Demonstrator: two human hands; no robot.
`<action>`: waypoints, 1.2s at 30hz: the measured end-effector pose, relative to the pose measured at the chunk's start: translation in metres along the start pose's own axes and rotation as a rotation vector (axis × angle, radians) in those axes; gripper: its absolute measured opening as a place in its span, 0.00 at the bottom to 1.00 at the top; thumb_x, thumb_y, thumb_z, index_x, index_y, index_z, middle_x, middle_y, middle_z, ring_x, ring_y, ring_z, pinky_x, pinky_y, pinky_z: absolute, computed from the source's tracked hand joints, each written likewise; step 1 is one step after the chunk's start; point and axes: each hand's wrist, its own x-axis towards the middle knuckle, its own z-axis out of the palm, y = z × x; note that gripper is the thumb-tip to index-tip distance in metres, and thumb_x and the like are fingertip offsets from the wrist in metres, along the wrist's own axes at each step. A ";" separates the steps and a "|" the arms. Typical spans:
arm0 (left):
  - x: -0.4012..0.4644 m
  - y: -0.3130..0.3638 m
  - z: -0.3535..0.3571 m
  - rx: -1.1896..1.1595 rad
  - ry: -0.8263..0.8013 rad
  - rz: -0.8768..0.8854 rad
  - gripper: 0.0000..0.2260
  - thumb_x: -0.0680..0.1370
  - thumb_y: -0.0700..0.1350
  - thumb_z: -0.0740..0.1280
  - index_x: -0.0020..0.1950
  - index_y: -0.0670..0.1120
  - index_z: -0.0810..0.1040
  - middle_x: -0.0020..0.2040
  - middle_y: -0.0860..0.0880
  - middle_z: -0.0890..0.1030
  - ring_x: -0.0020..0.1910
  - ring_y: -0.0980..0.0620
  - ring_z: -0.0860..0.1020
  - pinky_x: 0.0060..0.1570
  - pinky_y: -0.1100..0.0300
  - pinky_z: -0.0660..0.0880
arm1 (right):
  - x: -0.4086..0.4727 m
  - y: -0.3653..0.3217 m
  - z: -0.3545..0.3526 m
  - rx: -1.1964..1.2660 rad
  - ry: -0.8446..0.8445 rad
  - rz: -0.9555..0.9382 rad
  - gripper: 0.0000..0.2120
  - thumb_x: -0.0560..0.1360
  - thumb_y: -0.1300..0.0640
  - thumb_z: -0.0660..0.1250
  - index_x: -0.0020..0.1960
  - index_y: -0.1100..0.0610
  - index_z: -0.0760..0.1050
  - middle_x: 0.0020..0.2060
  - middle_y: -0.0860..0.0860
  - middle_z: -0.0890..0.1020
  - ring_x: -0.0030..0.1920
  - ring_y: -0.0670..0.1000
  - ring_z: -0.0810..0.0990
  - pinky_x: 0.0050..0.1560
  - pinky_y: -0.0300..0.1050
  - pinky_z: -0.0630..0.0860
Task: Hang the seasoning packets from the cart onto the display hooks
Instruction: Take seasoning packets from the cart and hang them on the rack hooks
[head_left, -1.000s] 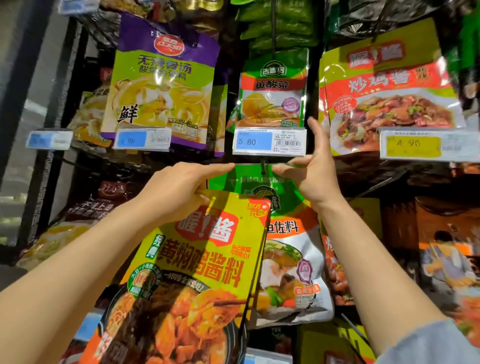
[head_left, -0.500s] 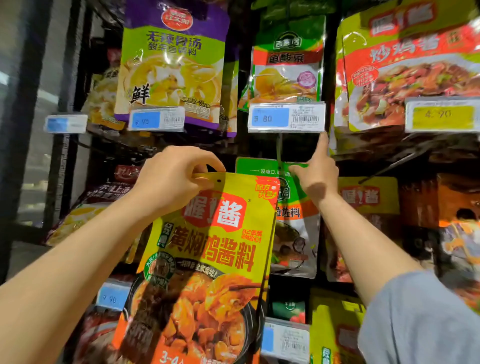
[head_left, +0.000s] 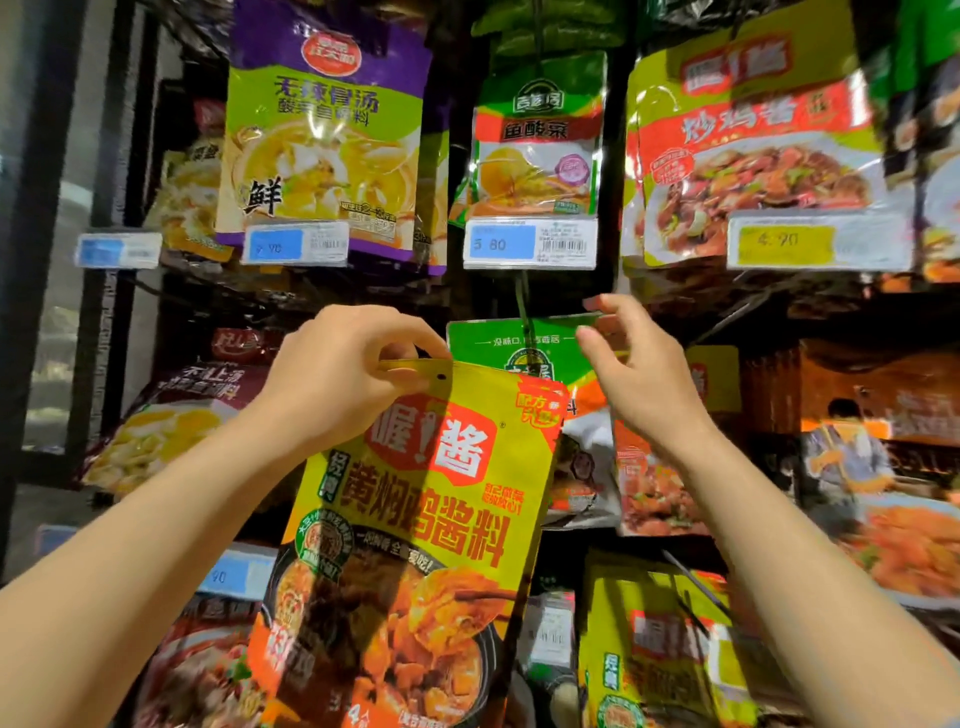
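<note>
My left hand (head_left: 337, 374) pinches the top edge of the yellow packet (head_left: 415, 519), fingers (head_left: 410, 332) curled just left of its hang hole (head_left: 442, 376). The packet hangs in front of the rack, near me, overlapping the green packet (head_left: 509, 343) on the hook (head_left: 524, 312) behind. My right hand (head_left: 639, 374) is released, fingers loosely spread, holding nothing; whether it touches the green packet's top I cannot tell. Judgement: the pouch is light, limp and glossy, likely slippery. Grip the flat sealed strip beside the hole; the filled body would sag.
</note>
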 end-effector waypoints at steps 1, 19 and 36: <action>-0.001 0.005 0.000 -0.022 -0.016 0.001 0.10 0.72 0.46 0.73 0.48 0.62 0.80 0.43 0.57 0.80 0.45 0.55 0.77 0.46 0.46 0.78 | -0.014 -0.012 -0.007 0.134 -0.036 -0.024 0.09 0.79 0.51 0.62 0.58 0.49 0.74 0.51 0.43 0.80 0.51 0.43 0.77 0.50 0.40 0.71; -0.001 0.099 0.054 -0.520 -0.252 0.192 0.11 0.69 0.44 0.76 0.44 0.60 0.82 0.45 0.54 0.83 0.45 0.56 0.80 0.45 0.53 0.80 | -0.106 -0.050 -0.122 0.224 0.031 0.120 0.09 0.69 0.66 0.72 0.43 0.53 0.81 0.38 0.47 0.85 0.40 0.44 0.83 0.40 0.35 0.77; -0.037 0.103 0.127 -0.868 -0.582 0.154 0.16 0.71 0.36 0.73 0.48 0.56 0.80 0.42 0.53 0.85 0.40 0.52 0.83 0.45 0.52 0.80 | -0.153 -0.042 -0.193 -0.107 0.017 0.227 0.11 0.70 0.67 0.72 0.44 0.52 0.80 0.41 0.45 0.84 0.42 0.43 0.82 0.44 0.38 0.78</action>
